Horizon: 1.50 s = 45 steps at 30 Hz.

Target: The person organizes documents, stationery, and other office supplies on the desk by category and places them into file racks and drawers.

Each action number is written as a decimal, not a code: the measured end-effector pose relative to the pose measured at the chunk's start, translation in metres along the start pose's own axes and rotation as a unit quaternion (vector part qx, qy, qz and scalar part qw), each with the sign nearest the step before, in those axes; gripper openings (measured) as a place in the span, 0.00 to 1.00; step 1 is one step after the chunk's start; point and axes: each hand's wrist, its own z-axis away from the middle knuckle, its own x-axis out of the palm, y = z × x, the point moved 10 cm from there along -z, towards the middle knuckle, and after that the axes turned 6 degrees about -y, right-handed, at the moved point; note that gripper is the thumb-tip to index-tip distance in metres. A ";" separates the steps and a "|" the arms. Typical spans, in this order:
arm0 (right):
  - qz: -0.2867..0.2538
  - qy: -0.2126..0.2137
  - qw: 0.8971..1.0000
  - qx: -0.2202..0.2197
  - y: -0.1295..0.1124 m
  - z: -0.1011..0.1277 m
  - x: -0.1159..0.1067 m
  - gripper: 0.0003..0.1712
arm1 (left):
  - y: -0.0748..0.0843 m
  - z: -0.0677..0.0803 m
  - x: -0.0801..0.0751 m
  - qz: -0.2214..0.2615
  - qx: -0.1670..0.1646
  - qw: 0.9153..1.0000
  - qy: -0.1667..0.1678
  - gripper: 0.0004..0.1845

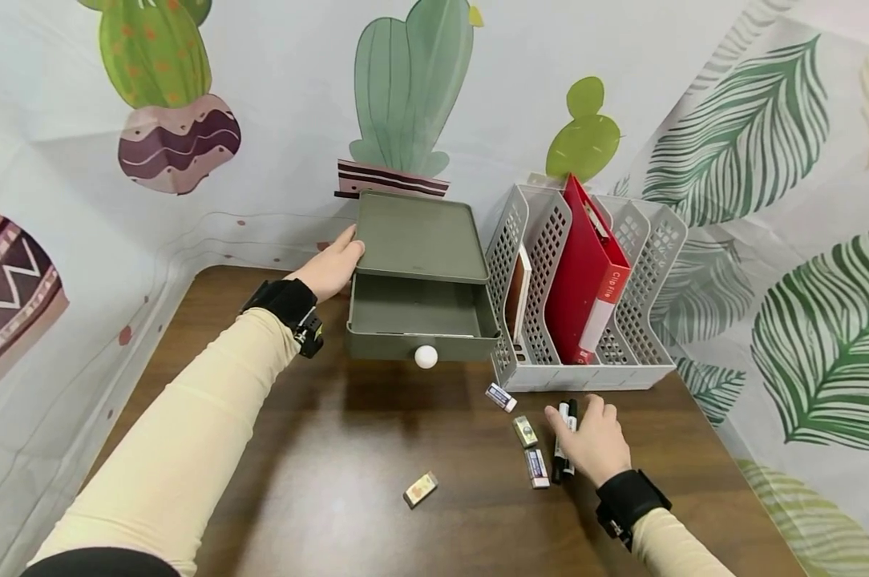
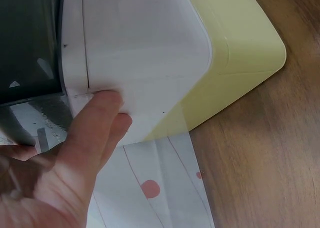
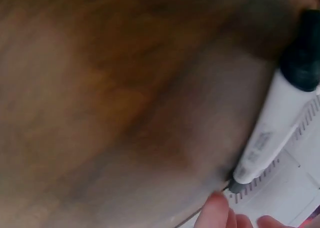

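A: While the left hand [image 1: 331, 268] rests against the left side of the olive-green plastic drawer box [image 1: 420, 240], where is the right hand [image 1: 595, 442]?

B: It lies on the dark brown wooden desk [image 1: 333, 481], over two white marker pens with black caps [image 1: 564, 449]. Its fingers bend over the pens. The left hand's grip is apart: the fingers are straight and only touch the box.

A: Which way do the pens point?

B: Their long axis runs from the near edge of the desk toward the wall, almost straight away from the person. They lie side by side and touch each other. In the right wrist view one pen [image 3: 280, 118] shows its black cap at the upper end, and the fingertips [image 3: 216, 213] are at its lower end.

A: And the drawer?

B: The drawer with the round white knob [image 1: 426, 357] is pulled out toward the person. Its long axis goes left to right.

A: What is near the pens?

B: Small erasers in paper sleeves: one [image 1: 537, 468] just beside the pens, one [image 1: 525, 431] a little further, one [image 1: 501, 397] near the pale grey perforated file rack [image 1: 651, 320], and one [image 1: 420, 489] well apart on the left. The rack holds a red clip file folder [image 1: 586, 280].
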 end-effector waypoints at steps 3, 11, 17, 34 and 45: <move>0.013 -0.016 1.000 0.010 0.007 -0.001 0.006 0.46 | 0.002 0.002 0.000 0.000 0.003 1.000 0.000 0.38; 0.028 -0.017 0.999 0.018 0.010 -0.003 0.010 0.38 | 0.001 0.000 -0.001 0.000 -0.001 1.000 0.003 0.38; 0.042 -0.027 0.998 0.032 0.010 -0.001 0.015 0.35 | 0.003 0.002 0.000 0.003 0.003 1.000 0.002 0.38; 0.060 -0.006 0.998 0.030 0.007 0.001 0.020 0.31 | -0.002 0.002 0.001 0.009 0.000 1.000 0.000 0.38; 0.037 0.008 0.999 -0.020 -0.005 0.007 0.020 0.20 | 0.000 0.003 0.001 0.008 0.000 1.000 -0.001 0.39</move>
